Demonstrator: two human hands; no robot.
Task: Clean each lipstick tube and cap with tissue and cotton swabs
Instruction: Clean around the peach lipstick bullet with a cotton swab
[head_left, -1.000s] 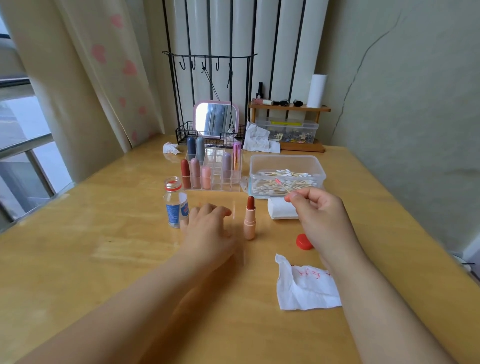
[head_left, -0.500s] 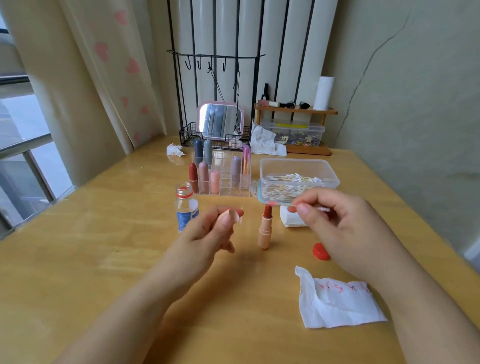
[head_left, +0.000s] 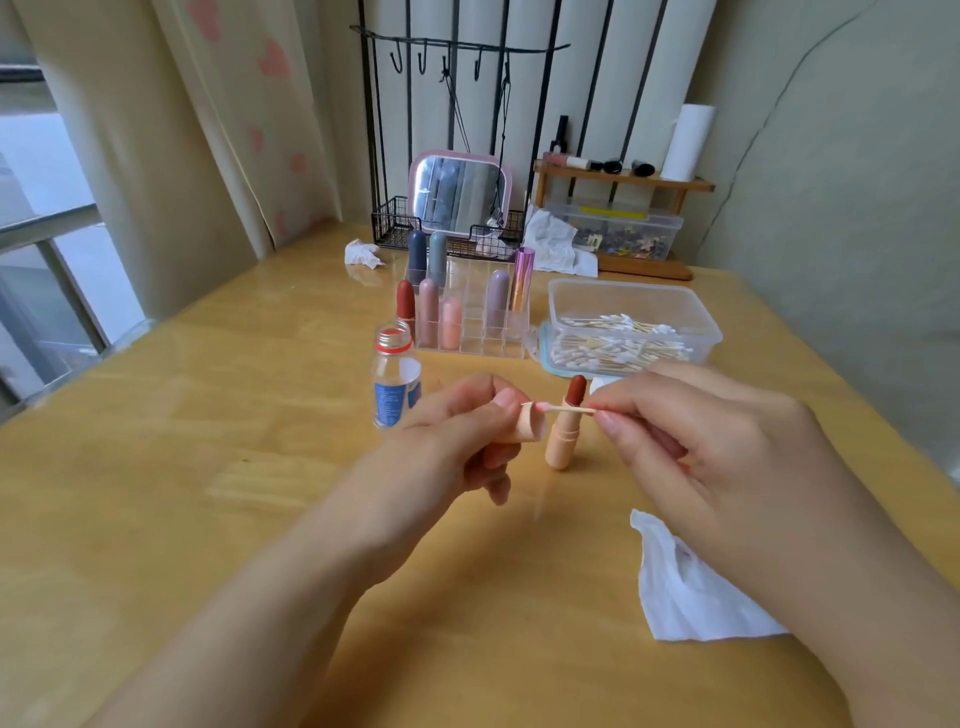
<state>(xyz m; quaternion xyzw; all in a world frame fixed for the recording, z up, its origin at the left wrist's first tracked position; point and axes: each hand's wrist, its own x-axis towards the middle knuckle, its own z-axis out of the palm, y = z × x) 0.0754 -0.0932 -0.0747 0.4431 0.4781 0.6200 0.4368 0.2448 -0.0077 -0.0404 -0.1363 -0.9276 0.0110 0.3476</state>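
The left hand (head_left: 457, 431) holds a small peach cap (head_left: 527, 423), pinched between thumb and fingers, with its open end turned toward the other hand. The right hand (head_left: 691, 441) pinches a cotton swab (head_left: 569, 409) by one end. The pink tip of the swab sits right at the mouth of the cap (I cannot tell if it is inside yet).

Between the two hands, just behind the swab, a peach lipstick tube (head_left: 563, 439) stands upright on the wooden table (head_left: 208, 467). Its dark red stick is pushed up and bare.

Below the right wrist lies a white tissue (head_left: 685, 597), partly under the arm.

Past the left hand stands a little clear bottle (head_left: 394, 382) with a blue label and no lid. Farther past it is a clear rack (head_left: 467, 317) with more lipsticks standing in its slots. Past the right hand sits a clear box (head_left: 631, 325) full of cotton swabs.

At the far end of the table, well away from both hands, there is a pink mirror (head_left: 460, 192) in a black wire basket, and a crumpled tissue (head_left: 362, 253) beside it.
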